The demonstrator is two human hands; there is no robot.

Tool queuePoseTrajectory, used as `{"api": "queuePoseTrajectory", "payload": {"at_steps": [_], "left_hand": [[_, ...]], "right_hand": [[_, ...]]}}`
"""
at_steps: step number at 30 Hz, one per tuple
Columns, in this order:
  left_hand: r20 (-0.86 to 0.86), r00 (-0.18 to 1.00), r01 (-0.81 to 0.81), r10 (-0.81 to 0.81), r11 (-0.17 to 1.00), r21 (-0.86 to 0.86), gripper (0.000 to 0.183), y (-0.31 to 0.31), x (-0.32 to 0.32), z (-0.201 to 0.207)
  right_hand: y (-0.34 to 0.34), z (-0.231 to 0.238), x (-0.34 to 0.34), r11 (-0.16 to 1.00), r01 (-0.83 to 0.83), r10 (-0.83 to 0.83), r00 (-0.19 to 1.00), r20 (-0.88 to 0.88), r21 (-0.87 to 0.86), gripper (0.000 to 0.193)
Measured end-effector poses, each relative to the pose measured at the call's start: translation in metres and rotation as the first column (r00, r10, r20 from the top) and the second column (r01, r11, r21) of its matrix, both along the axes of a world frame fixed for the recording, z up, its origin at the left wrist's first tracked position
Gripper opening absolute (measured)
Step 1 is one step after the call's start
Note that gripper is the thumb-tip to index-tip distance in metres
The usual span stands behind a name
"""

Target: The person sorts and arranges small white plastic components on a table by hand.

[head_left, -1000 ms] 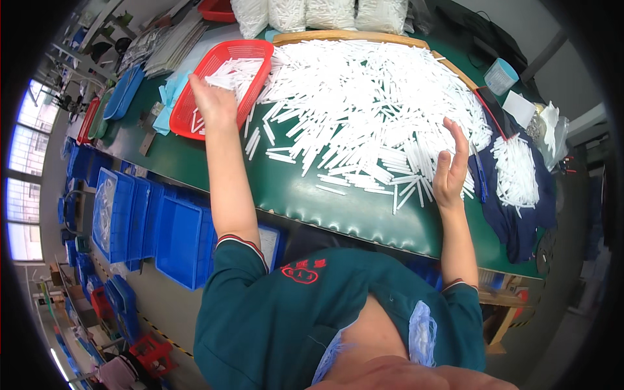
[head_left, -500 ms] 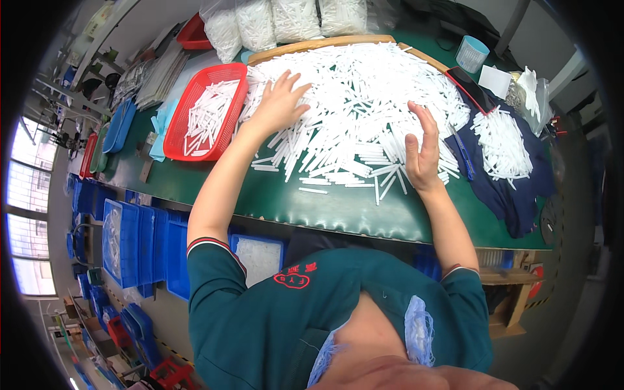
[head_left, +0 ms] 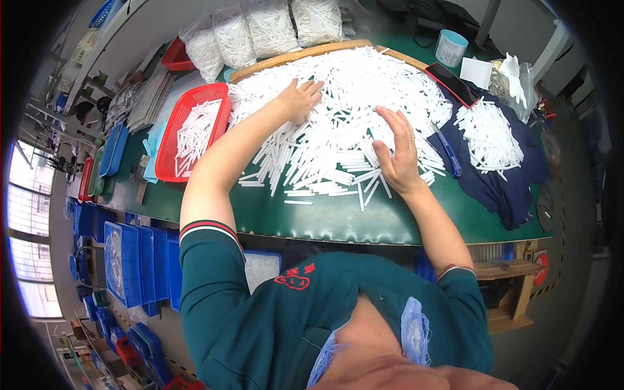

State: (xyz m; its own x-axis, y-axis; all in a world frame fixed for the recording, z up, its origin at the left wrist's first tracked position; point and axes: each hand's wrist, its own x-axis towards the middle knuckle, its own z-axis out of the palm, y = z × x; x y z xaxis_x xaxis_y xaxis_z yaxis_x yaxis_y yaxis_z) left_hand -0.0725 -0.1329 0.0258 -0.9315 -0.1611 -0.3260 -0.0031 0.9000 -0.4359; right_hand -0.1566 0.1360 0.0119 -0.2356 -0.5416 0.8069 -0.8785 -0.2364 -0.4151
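Note:
A wide heap of short white sticks, like small plastic tubes, covers the middle of the green table. On the left part of the heap lies my left hand, palm down, fingers spread and slightly bent; any contact under the palm is hidden. My right hand is raised at the heap's near right side. Its fingers are stretched out and the thumb stands apart, with nothing in it. Left of my left forearm stands a red perforated basket with more white sticks inside.
Filled clear bags line the back behind a wooden strip. A dark blue cloth on the right carries another stick pile. Nearby are a phone, a blue cutter knife and a light blue cup.
My left hand has moved right and lower over the sticks. My right hand has shifted left towards the heap's middle. The whole view has also turned slightly.

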Motion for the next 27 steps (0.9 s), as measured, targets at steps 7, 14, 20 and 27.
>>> {"api": "queuePoseTrajectory", "payload": {"at_steps": [7, 14, 20, 27], "left_hand": [[-0.024, 0.954, 0.285, -0.3, 0.926, -0.247, 0.042, -0.009, 0.0, -0.019], [-0.304, 0.945, 0.115, -0.117, 0.993, -0.025, 0.04, -0.015, 0.005, -0.006], [-0.231, 0.741, -0.077, 0.631, 0.422, 0.904, 0.027, -0.004, -0.013, 0.007], [0.596, 0.569, 0.026, 0.567, -0.736, 0.676, 0.015, 0.058, -0.024, -0.004]], "right_hand": [[-0.004, -0.004, 0.001, 0.999, -0.01, 0.009, 1.0, 0.012, 0.039, 0.051], [-0.004, -0.005, 0.001, 0.998, -0.006, 0.005, 1.0, 0.024, 0.07, 0.052], [-0.008, -0.009, 0.002, 0.973, -0.026, 0.007, 0.997, 0.082, 0.23, 0.068], [-0.011, -0.015, -0.001, 0.933, -0.015, -0.013, 0.997, 0.076, 0.358, 0.105]]}}
